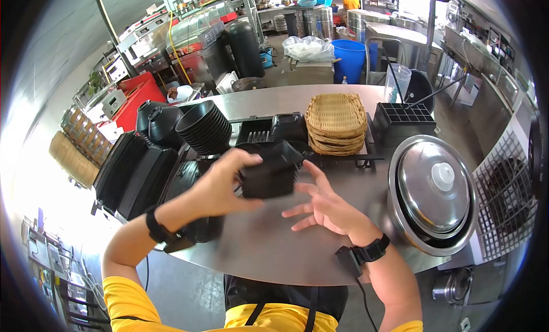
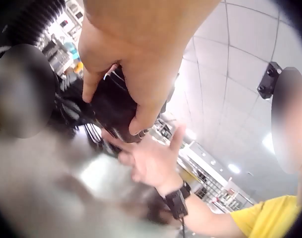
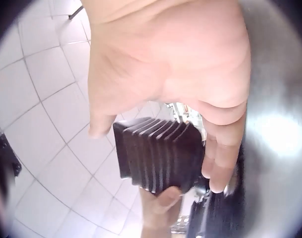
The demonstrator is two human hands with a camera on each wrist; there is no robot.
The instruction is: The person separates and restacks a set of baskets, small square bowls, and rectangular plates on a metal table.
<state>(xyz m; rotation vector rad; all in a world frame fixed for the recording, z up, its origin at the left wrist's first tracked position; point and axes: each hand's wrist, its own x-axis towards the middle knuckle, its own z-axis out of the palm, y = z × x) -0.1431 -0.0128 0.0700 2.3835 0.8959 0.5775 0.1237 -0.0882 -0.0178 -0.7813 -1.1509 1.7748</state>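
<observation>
A stack of black square containers (image 1: 269, 175) is held above the steel table, its ridged side showing as several nested layers in the right wrist view (image 3: 158, 153). My left hand (image 1: 220, 183) grips it from the left, thumb and fingers spread around it. On the other side my right hand (image 1: 329, 209) stands with fingers spread and extended, close to the stack; whether a fingertip touches it I cannot tell. In the left wrist view the stack (image 2: 113, 104) lies between the left thumb and fingers, and the right hand (image 2: 153, 161) is beyond it.
Black round bowls (image 1: 204, 126) are stacked at the back left, beside black trays (image 1: 140, 172). Woven baskets (image 1: 336, 118) stand at the back centre. A large steel bowl with a lid (image 1: 433, 189) sits on the right, near a black compartment box (image 1: 403, 123). The steel table (image 1: 257, 249) has a curved front edge.
</observation>
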